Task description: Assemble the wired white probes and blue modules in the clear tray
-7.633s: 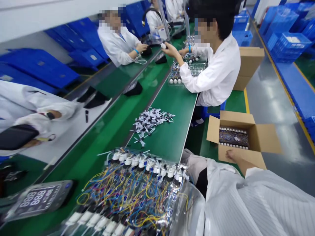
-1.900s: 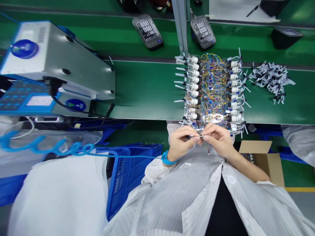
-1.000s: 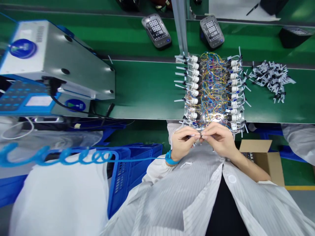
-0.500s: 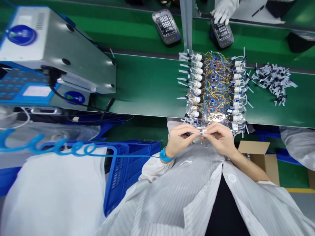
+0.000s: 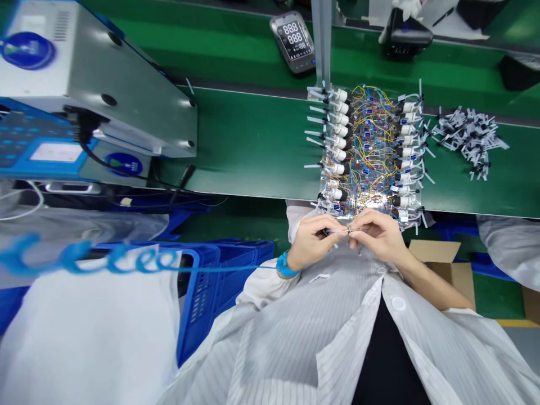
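Just beyond the table's near edge, my left hand (image 5: 311, 241) pinches a thin pale tube-like piece, its tip pointing right. My right hand (image 5: 378, 235) is closed at the other end of it, on something too small to make out. The fingertips of both hands nearly meet. Right above them lies a stack of wired assemblies (image 5: 369, 143) with white cylinders along both sides and yellow, blue and red wires between. A blue coiled wrist strap (image 5: 287, 264) is round my left wrist.
A grey metal machine (image 5: 135, 95) stands on the green table (image 5: 248, 146) at left. Small black-and-white parts (image 5: 470, 138) are heaped at right. A display device (image 5: 294, 44) lies beyond, near a metal post (image 5: 322, 45). A gloved hand (image 5: 407, 8) touches a black device (image 5: 407, 36). Blue crates (image 5: 206, 292) stand lower left.
The gloved hand has tilted the far device so its screen no longer shows. My hands have shifted slightly, still closed together on the small piece. The view has moved a little.
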A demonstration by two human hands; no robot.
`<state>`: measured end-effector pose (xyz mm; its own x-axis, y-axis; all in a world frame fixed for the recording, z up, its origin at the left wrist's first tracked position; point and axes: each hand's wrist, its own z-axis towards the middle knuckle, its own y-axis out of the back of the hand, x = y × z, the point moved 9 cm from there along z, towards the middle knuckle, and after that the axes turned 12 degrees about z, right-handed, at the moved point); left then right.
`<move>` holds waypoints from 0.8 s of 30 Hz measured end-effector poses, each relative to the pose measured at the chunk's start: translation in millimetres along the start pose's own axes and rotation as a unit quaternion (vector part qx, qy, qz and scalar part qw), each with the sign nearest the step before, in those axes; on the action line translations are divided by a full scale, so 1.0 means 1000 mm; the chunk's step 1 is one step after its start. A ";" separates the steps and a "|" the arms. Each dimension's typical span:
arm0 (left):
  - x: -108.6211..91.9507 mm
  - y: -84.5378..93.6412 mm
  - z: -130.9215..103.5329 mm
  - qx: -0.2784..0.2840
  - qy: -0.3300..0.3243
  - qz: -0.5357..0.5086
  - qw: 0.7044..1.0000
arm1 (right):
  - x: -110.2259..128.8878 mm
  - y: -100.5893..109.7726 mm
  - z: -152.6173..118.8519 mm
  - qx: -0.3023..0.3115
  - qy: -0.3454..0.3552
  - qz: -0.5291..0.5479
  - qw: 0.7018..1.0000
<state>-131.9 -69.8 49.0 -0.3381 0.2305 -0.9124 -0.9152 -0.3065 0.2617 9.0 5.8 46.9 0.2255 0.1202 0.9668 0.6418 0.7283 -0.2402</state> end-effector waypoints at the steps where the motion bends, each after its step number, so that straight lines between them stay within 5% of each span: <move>1: 0.000 0.003 0.000 -0.002 0.008 -0.023 1.000 | 0.002 -0.003 0.002 0.042 -0.018 -0.007 0.999; 5: -0.008 0.038 0.012 -0.092 -0.037 -0.135 0.986 | 0.041 -0.014 0.015 0.226 0.015 -0.065 0.972; 8: -0.010 0.061 0.035 -0.143 -0.067 -0.129 0.979 | 0.090 0.001 0.047 0.142 0.073 0.018 0.987; 12: 0.008 0.063 0.067 -0.109 -0.028 -0.037 0.993 | 0.134 -0.008 0.090 0.071 0.111 -0.026 0.991; 19: 0.077 0.054 0.070 -0.088 0.057 0.010 0.994 | 0.112 -0.022 0.137 0.092 0.107 -0.204 0.969; 24: 0.095 0.053 0.066 -0.120 0.066 0.010 0.990 | 0.097 -0.017 0.148 0.082 0.105 -0.216 0.967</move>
<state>-226.7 -3.0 -3.1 -0.3102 0.1037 -0.9450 -0.8240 -0.5251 0.2129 -88.0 104.9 157.7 0.1166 -0.3467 0.9307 0.5877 0.7795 0.2167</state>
